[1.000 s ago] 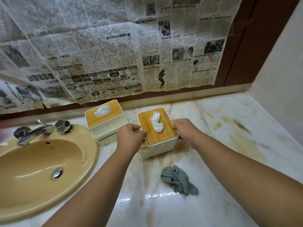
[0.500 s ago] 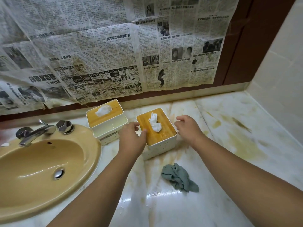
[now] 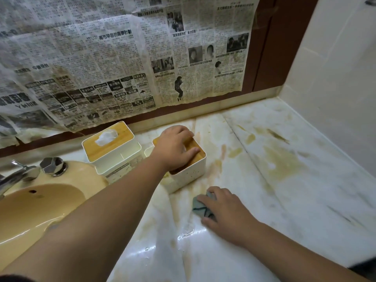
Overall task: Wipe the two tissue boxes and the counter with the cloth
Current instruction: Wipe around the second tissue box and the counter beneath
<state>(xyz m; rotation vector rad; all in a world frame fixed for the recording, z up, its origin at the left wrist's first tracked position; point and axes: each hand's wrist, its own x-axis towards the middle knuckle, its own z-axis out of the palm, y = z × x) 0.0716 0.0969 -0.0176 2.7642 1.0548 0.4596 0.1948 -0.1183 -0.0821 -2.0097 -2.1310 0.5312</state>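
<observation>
Two white tissue boxes with wooden lids stand on the stained marble counter [image 3: 289, 186]. The far tissue box [image 3: 114, 151] sits by the sink with a tissue poking out of its lid. My left hand [image 3: 175, 148] lies palm down on the lid of the near tissue box [image 3: 189, 174] and hides its tissue. In front of that box, my right hand [image 3: 223, 210] grips the grey-green cloth [image 3: 200, 206] on the counter, fingers curled over it; most of the cloth is under the hand.
A yellow sink [image 3: 40, 212] with a chrome tap [image 3: 16, 176] fills the left. Newspaper [image 3: 122, 68] covers the back wall, and a tiled side wall [image 3: 335, 98] closes the right. Brown stains mark the counter to the right of the boxes, and wet patches shine near the front.
My left hand moved from the near box's side onto its lid. My right hand left the box, came down to the cloth and took hold of it. The view shifted closer.
</observation>
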